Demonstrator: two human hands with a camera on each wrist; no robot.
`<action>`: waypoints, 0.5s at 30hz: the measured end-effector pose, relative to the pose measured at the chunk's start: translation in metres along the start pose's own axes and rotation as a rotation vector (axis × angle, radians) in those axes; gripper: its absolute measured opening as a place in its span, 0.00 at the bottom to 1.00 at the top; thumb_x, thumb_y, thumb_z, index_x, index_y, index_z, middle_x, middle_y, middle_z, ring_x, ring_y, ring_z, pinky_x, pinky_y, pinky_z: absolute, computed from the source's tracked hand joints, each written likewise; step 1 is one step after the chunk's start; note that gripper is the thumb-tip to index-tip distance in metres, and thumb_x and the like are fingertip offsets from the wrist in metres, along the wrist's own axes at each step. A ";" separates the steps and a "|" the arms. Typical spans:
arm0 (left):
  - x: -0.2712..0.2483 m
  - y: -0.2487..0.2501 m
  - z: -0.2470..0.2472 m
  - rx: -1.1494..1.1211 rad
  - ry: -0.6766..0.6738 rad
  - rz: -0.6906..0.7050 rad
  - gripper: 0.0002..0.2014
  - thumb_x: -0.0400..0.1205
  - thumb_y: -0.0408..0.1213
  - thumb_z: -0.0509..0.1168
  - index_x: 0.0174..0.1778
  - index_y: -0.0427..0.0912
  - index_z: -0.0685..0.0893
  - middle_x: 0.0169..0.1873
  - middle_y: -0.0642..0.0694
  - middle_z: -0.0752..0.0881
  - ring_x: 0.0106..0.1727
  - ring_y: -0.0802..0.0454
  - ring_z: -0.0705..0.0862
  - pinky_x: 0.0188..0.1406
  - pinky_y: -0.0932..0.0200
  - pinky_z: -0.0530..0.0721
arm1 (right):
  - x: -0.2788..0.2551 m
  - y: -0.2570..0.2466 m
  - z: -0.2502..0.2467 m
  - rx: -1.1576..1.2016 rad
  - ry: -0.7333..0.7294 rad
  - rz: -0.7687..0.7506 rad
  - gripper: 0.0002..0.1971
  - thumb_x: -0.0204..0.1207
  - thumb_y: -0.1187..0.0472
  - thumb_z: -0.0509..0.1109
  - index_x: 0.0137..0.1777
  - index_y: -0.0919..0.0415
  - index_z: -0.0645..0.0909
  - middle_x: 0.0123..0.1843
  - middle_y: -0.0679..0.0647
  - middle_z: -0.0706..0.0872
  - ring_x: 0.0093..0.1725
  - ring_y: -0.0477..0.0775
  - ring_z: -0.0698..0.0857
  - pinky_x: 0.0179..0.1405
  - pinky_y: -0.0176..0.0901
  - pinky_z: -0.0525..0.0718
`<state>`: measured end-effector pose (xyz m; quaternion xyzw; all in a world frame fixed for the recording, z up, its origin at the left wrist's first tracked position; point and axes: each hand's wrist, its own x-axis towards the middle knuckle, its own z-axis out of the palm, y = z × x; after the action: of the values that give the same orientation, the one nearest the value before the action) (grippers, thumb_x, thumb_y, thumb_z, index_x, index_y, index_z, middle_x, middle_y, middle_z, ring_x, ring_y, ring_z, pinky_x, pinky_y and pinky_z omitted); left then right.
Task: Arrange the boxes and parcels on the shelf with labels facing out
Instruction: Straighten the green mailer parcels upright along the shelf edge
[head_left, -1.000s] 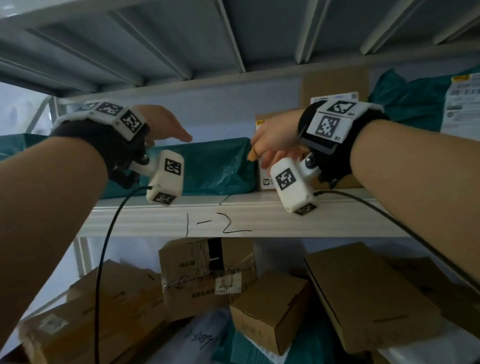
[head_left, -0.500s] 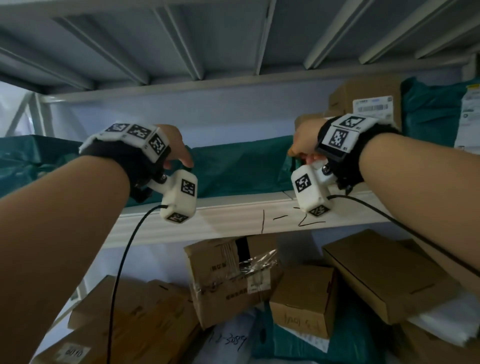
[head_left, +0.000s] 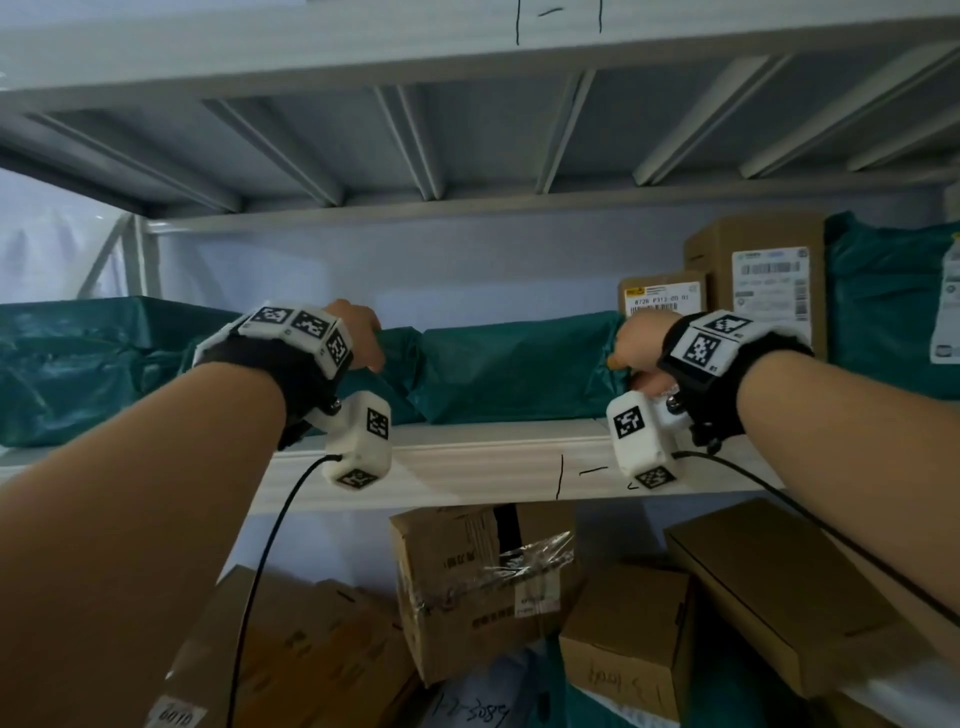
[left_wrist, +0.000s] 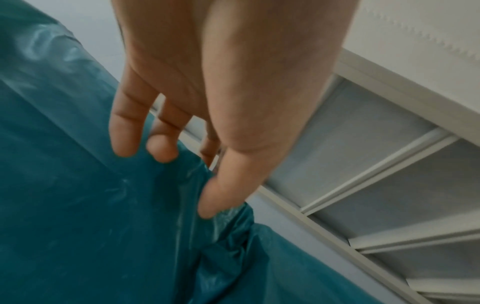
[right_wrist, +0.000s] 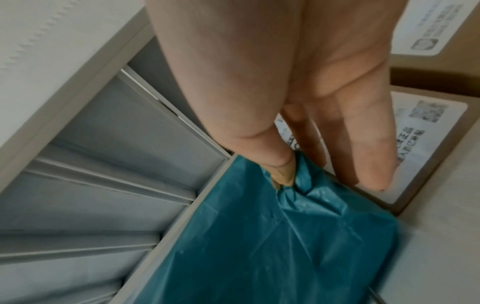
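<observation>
A long teal plastic parcel (head_left: 509, 369) lies flat on the middle shelf (head_left: 467, 462), with no label showing on its front. My left hand (head_left: 363, 332) is on its left end. In the left wrist view the left hand (left_wrist: 182, 176) pinches a crumpled fold of the teal plastic (left_wrist: 78, 205) between thumb and fingers. My right hand (head_left: 636, 343) is at the parcel's right end. The right wrist view shows the right hand (right_wrist: 293, 170) with thumb and forefinger pinching the teal corner (right_wrist: 298, 236), while the other fingers (right_wrist: 371, 164) stay straight beside a labelled box.
Another teal parcel (head_left: 78, 364) lies at the shelf's left. Two cardboard boxes (head_left: 662, 296) (head_left: 763, 275) stand to the right with labels facing out, then a teal bag (head_left: 883, 301). Several cardboard boxes (head_left: 483, 582) are piled on the shelf below. Ribbed shelf underside overhead.
Both hands have reached in and closed on the ends of the middle teal parcel. The left hand, open above it before, now pinches its left fold.
</observation>
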<state>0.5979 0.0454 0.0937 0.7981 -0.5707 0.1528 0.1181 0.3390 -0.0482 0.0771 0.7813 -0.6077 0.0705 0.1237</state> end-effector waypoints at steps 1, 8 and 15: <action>0.000 -0.001 -0.001 -0.007 0.001 -0.004 0.26 0.80 0.37 0.65 0.75 0.39 0.71 0.68 0.36 0.78 0.62 0.38 0.82 0.50 0.55 0.82 | -0.010 -0.002 0.001 0.064 -0.028 0.019 0.22 0.78 0.54 0.67 0.70 0.62 0.77 0.62 0.57 0.85 0.55 0.56 0.89 0.54 0.43 0.87; 0.000 -0.004 0.013 0.040 0.101 -0.064 0.29 0.74 0.43 0.71 0.68 0.40 0.70 0.65 0.37 0.71 0.58 0.34 0.82 0.47 0.50 0.81 | -0.003 0.005 0.002 0.422 -0.011 0.155 0.21 0.79 0.55 0.67 0.68 0.65 0.78 0.64 0.57 0.84 0.58 0.58 0.85 0.55 0.41 0.85; -0.005 -0.011 0.008 0.046 0.065 -0.143 0.32 0.72 0.43 0.75 0.67 0.37 0.67 0.64 0.32 0.68 0.53 0.30 0.82 0.54 0.40 0.85 | 0.000 0.012 0.005 0.656 -0.052 0.135 0.19 0.81 0.62 0.65 0.70 0.66 0.75 0.65 0.54 0.82 0.50 0.55 0.85 0.36 0.34 0.87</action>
<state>0.6074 0.0505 0.0839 0.8340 -0.5045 0.1826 0.1289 0.3268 -0.0524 0.0740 0.7391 -0.6059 0.2502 -0.1548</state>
